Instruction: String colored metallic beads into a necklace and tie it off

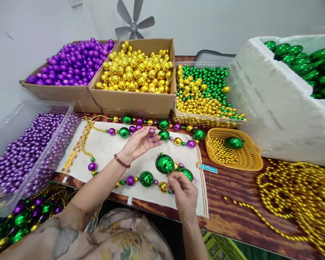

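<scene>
My left hand (139, 142) pinches a small purple bead (151, 131) between thumb and forefinger, its other fingers stretched out. A thin needle or thread (157, 143) runs from that bead down to a large green bead (164, 164). Just under the green bead, my right hand (182, 189) is closed in a pinch on the bead string; the exact grip point is partly hidden. More of the bead string (130, 180), in purple, gold and green, lies on the white towel (90, 173) beneath both hands.
Boxes of purple beads (78, 61) and gold beads (138, 72) stand behind, with a clear tub (206, 119) alongside. A purple-bead tub (43, 104) sits left. Rightward are a yellow basket (249, 164), a foam box (281, 108) and piled gold bead strands (295, 195).
</scene>
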A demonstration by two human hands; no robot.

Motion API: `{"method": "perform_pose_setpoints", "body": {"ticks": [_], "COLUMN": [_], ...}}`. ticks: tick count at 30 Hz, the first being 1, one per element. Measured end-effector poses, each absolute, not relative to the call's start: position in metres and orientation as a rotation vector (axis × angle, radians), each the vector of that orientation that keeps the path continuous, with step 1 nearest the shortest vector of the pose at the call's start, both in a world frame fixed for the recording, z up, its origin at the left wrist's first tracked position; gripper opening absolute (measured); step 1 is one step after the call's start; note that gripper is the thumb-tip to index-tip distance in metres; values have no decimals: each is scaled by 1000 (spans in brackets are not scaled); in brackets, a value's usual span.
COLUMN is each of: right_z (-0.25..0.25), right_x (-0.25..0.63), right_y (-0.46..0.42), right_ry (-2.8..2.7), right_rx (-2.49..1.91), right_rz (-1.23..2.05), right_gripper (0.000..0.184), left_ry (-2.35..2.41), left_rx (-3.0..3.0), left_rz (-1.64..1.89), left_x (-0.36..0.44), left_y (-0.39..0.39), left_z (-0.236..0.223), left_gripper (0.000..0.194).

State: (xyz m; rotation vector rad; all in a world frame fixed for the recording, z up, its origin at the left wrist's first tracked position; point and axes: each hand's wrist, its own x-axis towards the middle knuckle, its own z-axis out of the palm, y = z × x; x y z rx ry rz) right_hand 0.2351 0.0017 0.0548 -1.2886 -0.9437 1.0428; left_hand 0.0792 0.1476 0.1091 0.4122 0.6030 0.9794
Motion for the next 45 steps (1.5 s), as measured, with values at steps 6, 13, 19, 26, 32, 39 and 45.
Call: {"method": "perform_pose_setpoints", "body": {"ticks": [6, 13, 19, 26, 32, 39, 45], "right_z": [58, 59, 57, 89, 128, 138, 123], "right_x": [231, 217, 199, 251, 281, 286, 277], "right_y": [2, 23, 42, 77, 117, 124, 117], "right_ry": [-861, -773, -782, -954, -1049, -949, -968], "right_rx": [-1306, -1267, -1257, -1219, -1047, -934, -982], "right_rz": [1070, 1153, 1153, 1062, 882, 905, 1022], "right_gripper": [25, 26, 26, 26, 20, 32, 39], "left_ry": [641, 710, 804, 784, 717, 761, 721], "left_rx": [486, 700, 854, 1401, 1924, 2027, 1984], "left_rz": [995, 1052, 1281, 1191, 852, 788, 662], "left_x": [79, 93, 119, 129, 133, 121, 116], "left_y": [148, 127, 120, 162, 157, 155, 159], "left_z": [106, 98, 95, 132, 147, 147, 141], "left_gripper": [15, 24, 21, 19, 27, 27, 25]}}
